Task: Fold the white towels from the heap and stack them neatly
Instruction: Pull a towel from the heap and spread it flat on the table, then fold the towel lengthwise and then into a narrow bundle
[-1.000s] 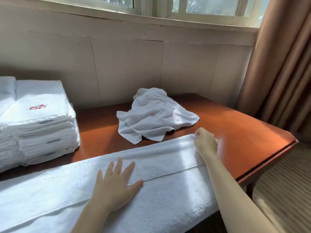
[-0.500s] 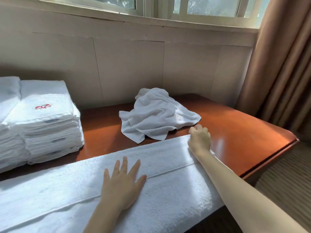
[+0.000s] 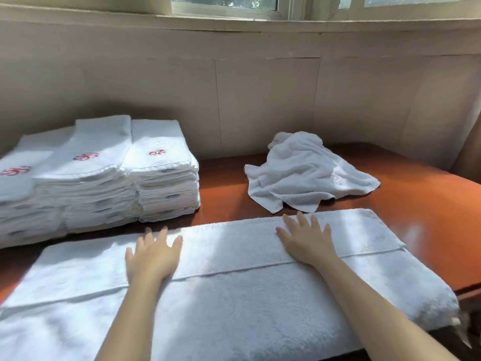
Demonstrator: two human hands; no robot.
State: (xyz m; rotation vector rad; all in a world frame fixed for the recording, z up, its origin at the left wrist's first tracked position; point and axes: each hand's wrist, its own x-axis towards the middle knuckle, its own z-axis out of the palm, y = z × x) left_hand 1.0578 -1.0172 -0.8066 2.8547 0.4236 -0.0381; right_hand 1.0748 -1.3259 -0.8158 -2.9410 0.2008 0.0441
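A reddish wooden bench (image 3: 421,204) stands under a window. Along its near edge lies a half-folded white towel (image 3: 234,295); the left hand (image 3: 152,256) and right hand (image 3: 307,243) press flat on it, fingers spread, likely smoothing the fold. A crumpled towel (image 3: 304,173) waits behind; folded stacks (image 3: 104,175) sit at the left end.

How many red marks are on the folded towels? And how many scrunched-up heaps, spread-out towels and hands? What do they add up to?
Red marks on the folded towels: 3
Scrunched-up heap: 1
Spread-out towel: 1
Hands, the left hand and the right hand: 2
Total: 7
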